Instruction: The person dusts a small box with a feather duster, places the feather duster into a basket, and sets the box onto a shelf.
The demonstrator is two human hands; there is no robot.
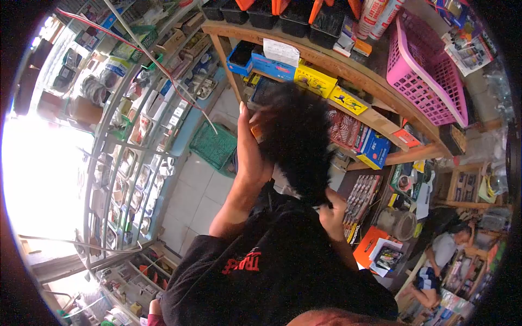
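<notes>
A bushy black feather duster (299,141) stands in front of my chest, its edges smeared by motion. My right hand (333,211) is closed round its lower end, and the handle is hidden. My left hand (250,152) is raised along the duster's left side, stretched out with the palm toward the feathers. Part of its fingers is blurred or lost behind the dark plumes. Behind the duster is a wooden shelf unit (353,114) with a yellow box (315,80) and a blue box (374,149).
A pink basket (424,81) stands on the shelf top, beside black bins (293,24). To the left, a green basket (213,145) rests near the tiled floor (190,190) and glass shelves (130,168) hold small goods. Another person (443,252) sits at lower right.
</notes>
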